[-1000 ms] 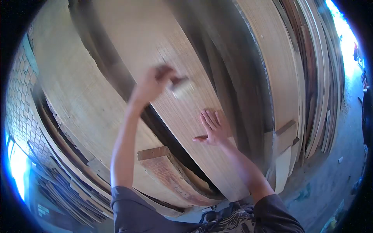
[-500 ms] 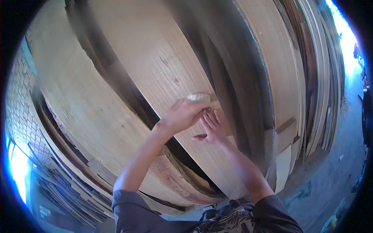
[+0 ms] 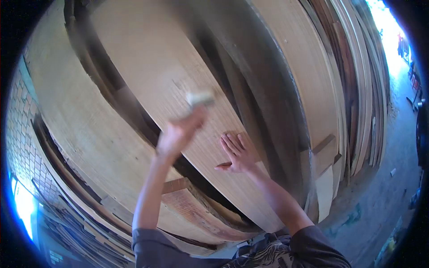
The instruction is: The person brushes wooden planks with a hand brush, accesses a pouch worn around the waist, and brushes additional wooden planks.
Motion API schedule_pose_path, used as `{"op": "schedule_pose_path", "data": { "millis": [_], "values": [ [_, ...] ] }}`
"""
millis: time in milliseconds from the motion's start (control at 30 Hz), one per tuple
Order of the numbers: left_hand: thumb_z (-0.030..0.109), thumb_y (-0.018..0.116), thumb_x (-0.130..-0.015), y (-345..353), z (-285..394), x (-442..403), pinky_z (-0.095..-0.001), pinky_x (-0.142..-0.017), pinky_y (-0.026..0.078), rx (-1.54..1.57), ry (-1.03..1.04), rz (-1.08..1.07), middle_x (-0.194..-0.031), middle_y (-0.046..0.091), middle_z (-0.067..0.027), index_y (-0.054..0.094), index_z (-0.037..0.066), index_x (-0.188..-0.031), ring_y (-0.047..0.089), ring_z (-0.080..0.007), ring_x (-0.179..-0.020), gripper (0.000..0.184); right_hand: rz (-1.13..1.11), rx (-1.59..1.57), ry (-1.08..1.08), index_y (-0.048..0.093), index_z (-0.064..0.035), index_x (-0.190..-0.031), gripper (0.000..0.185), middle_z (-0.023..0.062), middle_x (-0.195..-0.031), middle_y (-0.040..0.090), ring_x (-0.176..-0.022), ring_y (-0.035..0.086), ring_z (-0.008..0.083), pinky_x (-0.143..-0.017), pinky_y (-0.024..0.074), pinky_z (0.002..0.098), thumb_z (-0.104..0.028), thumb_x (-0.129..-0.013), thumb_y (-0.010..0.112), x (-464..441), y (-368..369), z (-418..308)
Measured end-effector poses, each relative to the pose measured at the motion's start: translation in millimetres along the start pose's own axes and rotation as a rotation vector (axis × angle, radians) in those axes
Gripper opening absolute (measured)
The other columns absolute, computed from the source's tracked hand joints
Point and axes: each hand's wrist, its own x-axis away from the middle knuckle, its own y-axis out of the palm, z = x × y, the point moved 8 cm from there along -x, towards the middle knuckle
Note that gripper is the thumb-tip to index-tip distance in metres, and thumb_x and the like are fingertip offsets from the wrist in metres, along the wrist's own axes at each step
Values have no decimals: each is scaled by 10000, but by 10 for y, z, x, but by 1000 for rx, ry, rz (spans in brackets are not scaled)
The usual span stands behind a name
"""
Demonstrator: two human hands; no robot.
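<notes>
One pale-bristled brush (image 3: 199,97), blurred, is over the middle of a long, smooth, pale wooden board (image 3: 147,58); half a second ago it was beside the right hand's fingers, and now it is farther up the board, apart from them; whether the bristles touch the wood I cannot tell. The left hand (image 3: 181,131) is closed narrowly around the brush; the right hand (image 3: 237,154) holds nothing and still lies flat on the board, fingers slightly spread. Two more wide, pale boards flank it, one left (image 3: 80,120), one right (image 3: 313,80); one short, thick, reddish rough-sawn piece (image 3: 196,207) lies near its lower left edge; thin upright planks (image 3: 366,89), too many to count, stand farther right.
</notes>
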Motion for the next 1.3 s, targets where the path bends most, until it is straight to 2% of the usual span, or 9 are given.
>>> {"op": "schedule_pose_path", "data": {
  "millis": [200, 233, 400, 533, 733, 833, 1067, 1200, 1300],
  "values": [
    [165, 712, -953, -335, -391, -201, -376, -803, 599, 57, -447, -110, -1032, 766, -147, 757, 112, -1178, 755, -303, -899, 235, 8, -20, 11, 471, -57, -1542, 1062, 76, -1627, 430, -1539, 336, 224, -1295, 143, 495, -834, -826, 583, -17, -5, 1],
    [90, 736, -941, -615, -426, -388, -320, -699, 596, -121, -242, 48, -1004, 789, -106, 769, 114, -1174, 749, -176, -802, 236, 9, -27, 15, 472, -58, -1542, 1060, 76, -1625, 433, -1538, 339, 223, -1295, 144, 495, -833, -827, 582, -16, -12, 16],
    [34, 705, -937, -898, -754, -529, -347, -716, 597, -476, -145, 142, -1053, 773, -123, 748, 85, -1180, 774, -240, -805, 252, 45, 11, -14, 547, -28, -1469, 1058, 97, -1556, 516, -1491, 420, 234, -1280, 194, 509, -841, -795, 611, -40, -60, -10],
    [68, 693, -960, -464, -274, 117, -334, -666, 582, -30, -226, 110, -1020, 783, -134, 768, 92, -1165, 754, -176, -737, 219, 67, 34, -20, 578, -16, -1437, 1065, 105, -1522, 557, -1466, 461, 236, -1271, 216, 520, -852, -778, 619, -53, -100, -6],
    [192, 723, -983, 53, -539, 988, -300, -555, 528, 449, -822, -232, -758, 722, -40, 779, 50, -1055, 615, -91, -582, 169, 46, -25, 7, 519, -21, -1495, 1025, 99, -1579, 495, -1508, 398, 238, -1280, 195, 505, -811, -847, 584, -9, -12, 20],
    [225, 682, -1021, -565, -893, 527, -261, -582, 543, 334, -791, -56, -930, 764, -13, 749, 46, -1085, 669, -77, -765, 202, 35, -41, 6, 512, -6, -1496, 1034, 106, -1584, 489, -1512, 392, 241, -1280, 193, 506, -808, -848, 585, -17, 4, 18],
    [159, 724, -956, -1023, -908, -342, -295, -604, 567, -427, -233, 256, -966, 785, -70, 753, 163, -1182, 659, -140, -589, 228, 36, -3, -45, 494, 36, -1497, 1110, 177, -1556, 505, -1491, 426, 317, -1254, 214, 567, -827, -809, 615, -12, 64, 10],
    [-60, 639, -800, -279, -350, 178, -412, -810, 624, 9, -106, 139, -1061, 757, -83, 708, 169, -1220, 752, -306, -899, 483, 51, -43, -47, 494, 13, -1504, 1091, 182, -1562, 496, -1497, 414, 327, -1253, 216, 566, -813, -805, 633, -22, 36, 22],
    [15, 707, -821, 207, 248, 791, -425, -726, 624, 68, -167, -53, -1096, 743, -130, 718, 166, -1172, 741, -345, -849, 382, 0, -134, -2, 486, -10, -1514, 1073, 175, -1552, 507, -1484, 429, 337, -1248, 208, 583, -735, -765, 741, 10, 53, 20]
  ]
}}
